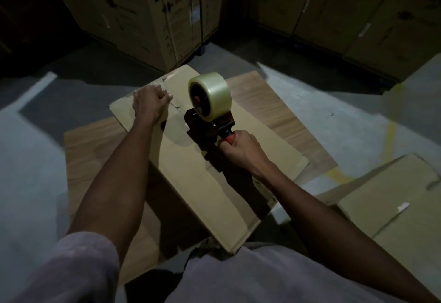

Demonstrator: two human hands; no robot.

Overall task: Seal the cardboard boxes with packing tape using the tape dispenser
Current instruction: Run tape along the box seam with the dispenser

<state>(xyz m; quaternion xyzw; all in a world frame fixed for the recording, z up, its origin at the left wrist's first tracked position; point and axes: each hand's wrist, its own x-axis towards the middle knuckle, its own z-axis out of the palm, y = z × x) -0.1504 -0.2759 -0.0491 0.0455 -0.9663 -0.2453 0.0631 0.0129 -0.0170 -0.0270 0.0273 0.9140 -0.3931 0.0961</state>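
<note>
A plain cardboard box (253,140) lies in front of me with its closed flaps facing up. My left hand (149,103) rests on the far left part of its top, fingers curled at the seam. My right hand (241,150) grips the red handle of a tape dispenser (210,123) that sits on the box's centre seam. A roll of clear packing tape (210,97) is mounted on the dispenser. A glossy strip of tape runs along the seam from the dispenser toward me.
The box stands on a flat wood-grain board (281,107) on the grey concrete floor. Another cardboard box (391,197) lies at the right. Tall printed cartons (133,14) are stacked behind, with more at the back right (358,9). Yellow floor lines (389,135) show at the right.
</note>
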